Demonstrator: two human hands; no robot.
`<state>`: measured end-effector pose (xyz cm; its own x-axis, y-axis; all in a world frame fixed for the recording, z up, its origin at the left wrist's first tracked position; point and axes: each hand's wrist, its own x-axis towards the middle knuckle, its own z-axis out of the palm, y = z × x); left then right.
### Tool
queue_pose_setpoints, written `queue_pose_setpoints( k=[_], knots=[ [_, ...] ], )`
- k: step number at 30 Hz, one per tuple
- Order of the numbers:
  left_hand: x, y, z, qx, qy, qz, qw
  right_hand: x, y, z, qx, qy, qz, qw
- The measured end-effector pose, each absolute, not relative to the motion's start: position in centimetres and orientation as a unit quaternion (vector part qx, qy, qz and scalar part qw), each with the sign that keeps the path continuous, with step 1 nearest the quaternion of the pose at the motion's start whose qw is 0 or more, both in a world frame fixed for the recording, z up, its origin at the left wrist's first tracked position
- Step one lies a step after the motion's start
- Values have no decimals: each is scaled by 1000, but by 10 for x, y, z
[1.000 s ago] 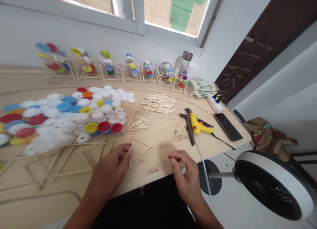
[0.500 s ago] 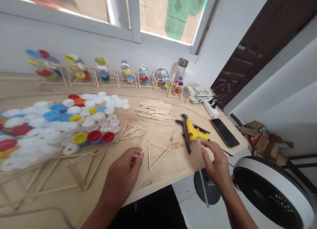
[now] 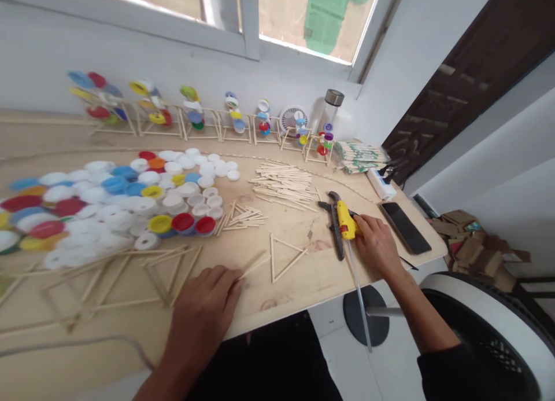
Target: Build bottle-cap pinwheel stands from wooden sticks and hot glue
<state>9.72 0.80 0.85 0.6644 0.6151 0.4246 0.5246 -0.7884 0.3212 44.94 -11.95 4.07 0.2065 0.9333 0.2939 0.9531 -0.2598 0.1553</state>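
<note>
Yellow plastic glue gun (image 3: 346, 220), translucent glue stick (image 3: 359, 300) protruding; right hand (image 3: 376, 243) gripping it. Left hand (image 3: 207, 302) pinching thin wooden stick (image 3: 255, 264).

A black phone (image 3: 406, 227) lies near a white power strip (image 3: 381, 184), and a lidded bottle (image 3: 330, 109) stands beside a small fan (image 3: 289, 119).

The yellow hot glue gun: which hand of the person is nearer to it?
Right. The right hand touches the yellow hot glue gun at its handle. The left hand is well off to the gun's left, holding a wooden stick.
</note>
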Motion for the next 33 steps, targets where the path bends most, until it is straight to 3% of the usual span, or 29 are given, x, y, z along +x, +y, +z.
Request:
queue_pose_setpoints(
  k=[8,18,21,28,33],
  knots=[
    [107,11,13,906,322,269,53,449,-107,49,-781,-612,-111,55],
    [126,29,17,922,293,248,-51,435,-121,70,-761,-446,125,454],
    [129,32,17,920,285,256,-85,405,-134,74,-727,-380,215,530],
    [124,25,22,902,299,308,-52,339,-154,75,-729,-352,275,518],
    [110,-1,33,869,361,302,157,306,-153,77,-696,-460,280,476]
  ],
)
